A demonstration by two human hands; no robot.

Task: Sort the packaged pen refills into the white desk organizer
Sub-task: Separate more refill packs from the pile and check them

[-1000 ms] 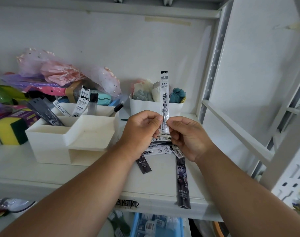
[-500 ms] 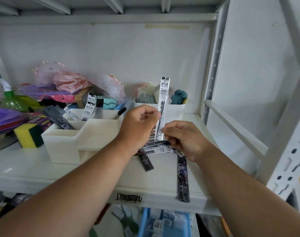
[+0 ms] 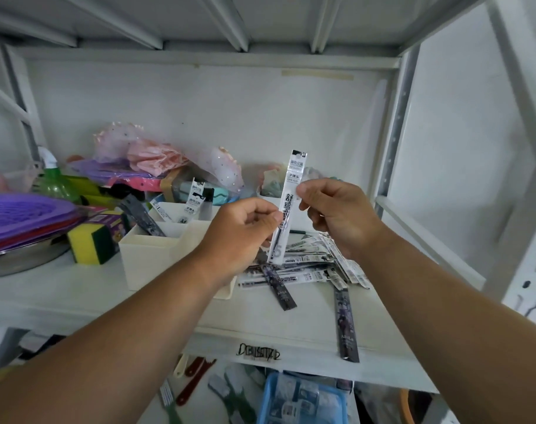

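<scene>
A white metal shelf [image 3: 306, 319] fills the view, boxed in by pale walls and perforated uprights, with ribbed shelving overhead. At its centre both hands hold one packaged pen refill [image 3: 286, 206] upright, slightly tilted, above the shelf. The left hand [image 3: 242, 231] pinches the packet's lower half from the nine o'clock side, fingers curled in; the right hand [image 3: 337, 212] pinches its upper half from three o'clock, thumb and forefinger on the clear wrapper.

Directly beneath the hands, towards six o'clock, a loose pile of refill packets [image 3: 315, 264] lies fanned on the shelf, white ones overlapping. Two dark packets lie apart from it: one dark packet [image 3: 280, 290] just below the pile, another dark packet [image 3: 346, 325] reaching the shelf's front edge at five o'clock.

At nine o'clock from the hands stands the white desk organizer [image 3: 156, 249], partly hidden by the left wrist. Several refill packets [image 3: 196, 200] stand or lean in its rear compartments; which compartment each sits in is hard to tell.

Further out at nine o'clock lie a yellow-and-green sponge [image 3: 89, 240], stacked purple plates [image 3: 25, 215] and a green bottle [image 3: 54, 182]. At eleven o'clock sits a heap of pink netting [image 3: 150, 154].
</scene>
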